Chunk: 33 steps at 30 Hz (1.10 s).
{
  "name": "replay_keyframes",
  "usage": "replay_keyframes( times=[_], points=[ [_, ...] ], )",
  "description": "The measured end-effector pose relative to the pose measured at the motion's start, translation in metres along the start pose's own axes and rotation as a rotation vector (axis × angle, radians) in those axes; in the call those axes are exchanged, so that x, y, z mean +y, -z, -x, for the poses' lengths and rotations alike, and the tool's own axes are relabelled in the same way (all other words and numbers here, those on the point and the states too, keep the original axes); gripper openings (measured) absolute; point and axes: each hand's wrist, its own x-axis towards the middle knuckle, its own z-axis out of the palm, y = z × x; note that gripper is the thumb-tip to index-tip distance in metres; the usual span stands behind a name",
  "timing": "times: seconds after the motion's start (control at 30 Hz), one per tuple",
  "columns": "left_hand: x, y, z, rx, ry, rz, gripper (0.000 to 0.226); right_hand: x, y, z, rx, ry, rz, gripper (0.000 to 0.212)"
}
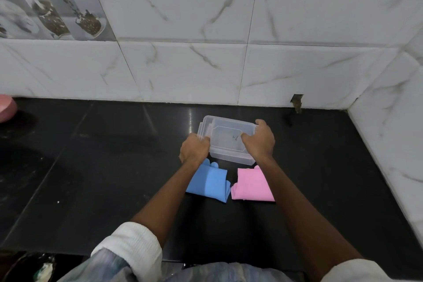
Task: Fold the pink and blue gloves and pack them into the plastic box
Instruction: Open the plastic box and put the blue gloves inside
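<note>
Black countertop [91, 167], both hands [194, 150] [259, 141] closed around lidded plastic box [226, 142], contents unclear.

Black counter [103, 178]: clear plastic box [229, 144], folded blue glove [211, 182], folded pink glove [251, 184] side by side.

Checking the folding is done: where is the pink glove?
In the head view, the pink glove lies folded on the black counter, right of the blue glove, below the plastic box.
</note>
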Motion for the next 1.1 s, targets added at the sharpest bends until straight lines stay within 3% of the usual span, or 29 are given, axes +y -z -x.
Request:
replay_keyframes(
  times=[0.2,0.3,0.43,0.53,0.6,0.7,0.73,0.8,0.87,0.97,1.1],
  points=[
    [-0.013,0.003,0.003,0.024,0.012,0.471,0.019,-0.003,-0.008,0.009,0.039,-0.046,0.016,0.076],
    [-0.024,0.007,0.002,-0.002,0.020,0.641,0.016,-0.012,-0.013,0.018,0.091,-0.021,-0.020,0.064],
    [-0.032,0.021,0.007,0.063,-0.088,0.800,0.017,-0.037,-0.020,0.023,0.051,0.123,-0.169,0.032],
    [-0.035,0.040,0.008,0.119,-0.154,0.888,0.025,-0.060,-0.030,0.023,-0.030,0.207,-0.230,0.033],
    [-0.040,0.053,0.009,0.146,-0.258,0.845,0.024,-0.078,-0.038,0.026,-0.146,0.196,-0.403,0.034],
    [-0.052,0.065,0.013,0.194,-0.467,0.603,0.034,-0.099,-0.052,0.032,-0.418,-0.155,-0.873,0.053],
    [-0.059,0.067,0.016,0.207,-0.506,0.501,0.037,-0.103,-0.056,0.035,-0.500,-0.232,-0.894,0.058],
    [-0.077,0.070,0.017,0.202,-0.523,0.339,0.033,-0.107,-0.064,0.045,-0.642,-0.230,-0.723,0.050],
    [-0.097,0.072,0.014,0.174,-0.471,0.258,0.027,-0.104,-0.077,0.059,-0.683,-0.154,-0.495,0.034],
    [-0.117,0.077,0.010,0.135,-0.357,0.215,0.018,-0.088,-0.097,0.076,-0.605,-0.082,-0.309,0.021],
    [-0.129,0.088,0.004,0.013,-0.290,0.096,0.018,-0.052,-0.105,0.094,-0.382,0.255,-0.036,0.028]
  ],
)
